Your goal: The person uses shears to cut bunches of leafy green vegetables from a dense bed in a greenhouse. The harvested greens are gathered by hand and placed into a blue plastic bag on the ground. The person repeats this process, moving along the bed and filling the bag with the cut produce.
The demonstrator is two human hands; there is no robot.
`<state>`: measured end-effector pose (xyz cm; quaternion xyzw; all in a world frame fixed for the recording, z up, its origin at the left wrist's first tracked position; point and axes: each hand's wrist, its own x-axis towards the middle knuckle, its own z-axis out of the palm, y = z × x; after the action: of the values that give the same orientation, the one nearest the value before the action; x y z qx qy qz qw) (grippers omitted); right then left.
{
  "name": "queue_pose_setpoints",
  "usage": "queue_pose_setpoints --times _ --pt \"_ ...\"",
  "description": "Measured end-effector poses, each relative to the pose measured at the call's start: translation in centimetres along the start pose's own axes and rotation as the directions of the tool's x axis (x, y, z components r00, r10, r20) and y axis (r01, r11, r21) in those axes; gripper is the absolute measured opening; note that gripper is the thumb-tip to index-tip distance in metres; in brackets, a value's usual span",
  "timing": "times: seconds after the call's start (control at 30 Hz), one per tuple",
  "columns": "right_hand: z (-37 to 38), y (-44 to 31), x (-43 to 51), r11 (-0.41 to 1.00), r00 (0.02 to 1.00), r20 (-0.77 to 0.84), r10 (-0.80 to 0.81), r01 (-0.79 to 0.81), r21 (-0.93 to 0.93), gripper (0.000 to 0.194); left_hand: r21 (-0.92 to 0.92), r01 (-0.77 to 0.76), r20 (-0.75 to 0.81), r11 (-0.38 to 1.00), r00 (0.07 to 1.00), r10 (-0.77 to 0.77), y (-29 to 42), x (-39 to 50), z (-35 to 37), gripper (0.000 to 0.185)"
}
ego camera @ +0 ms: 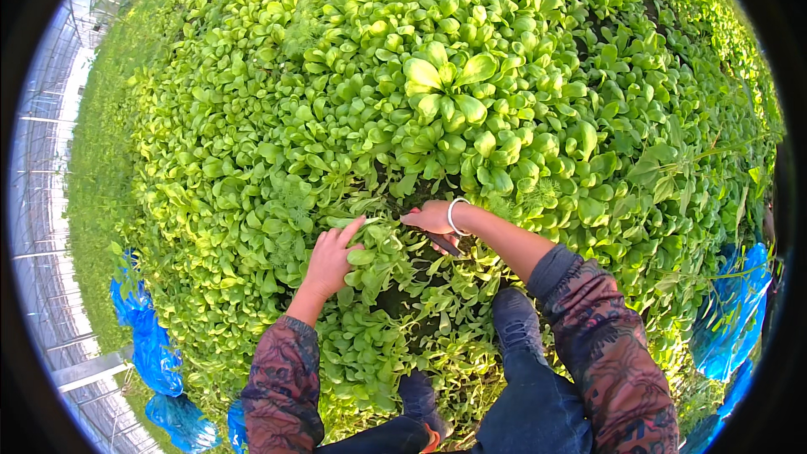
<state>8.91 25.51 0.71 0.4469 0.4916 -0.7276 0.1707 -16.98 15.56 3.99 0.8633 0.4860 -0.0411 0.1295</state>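
Note:
My left hand [330, 260] is at a patch of low leafy greens [384, 258], its index finger stretched forward and its thumb apart. Leaves overlap the thumb, and the other fingers are partly hidden, so the grip there is unclear. A pale stem [373, 221] lies by the index fingertip. My right hand [435, 219], with a white bangle [455, 217] at the wrist, is closed around a hand tool with a dark handle [446, 244]. A bit of red shows near its thumb. The working end of the tool is hidden among plants and shaded soil.
Dense greens [252, 139] spread ahead, with one larger rosette [447, 85]. My shoes [517, 321] stand among sparser plants. Blue plastic bags [154, 353] lie at left, and more blue plastic [731, 309] lies at right. A greenhouse wall [41, 170] runs along the left.

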Motion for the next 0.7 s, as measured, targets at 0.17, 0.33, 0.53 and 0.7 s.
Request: queue_pose_setpoints --times 0.17,0.33,0.53,0.7 --pt "0.5 -2.5 2.1 0.996 0.996 0.018 0.086 -0.086 0.030 0.063 -0.158 0.241 0.175 0.957 0.961 -0.213 -0.2 3.4 -1.2 0.033" --pt "1.1 -2.1 1.5 0.961 0.952 -0.242 -0.189 0.128 -0.244 0.055 -0.201 0.230 0.163 0.952 0.966 -0.199 -1.8 3.4 1.2 0.034" --pt "1.5 -0.1 -0.6 0.992 0.999 -0.047 -0.019 0.013 -0.124 0.054 -0.095 0.113 0.075 0.989 0.992 -0.106 0.1 0.3 0.4 0.030" --pt "1.7 -1.5 0.2 0.999 0.999 -0.027 0.018 -0.019 -0.047 0.057 -0.150 0.236 0.061 0.960 0.972 -0.229 0.4 1.2 1.0 0.032"
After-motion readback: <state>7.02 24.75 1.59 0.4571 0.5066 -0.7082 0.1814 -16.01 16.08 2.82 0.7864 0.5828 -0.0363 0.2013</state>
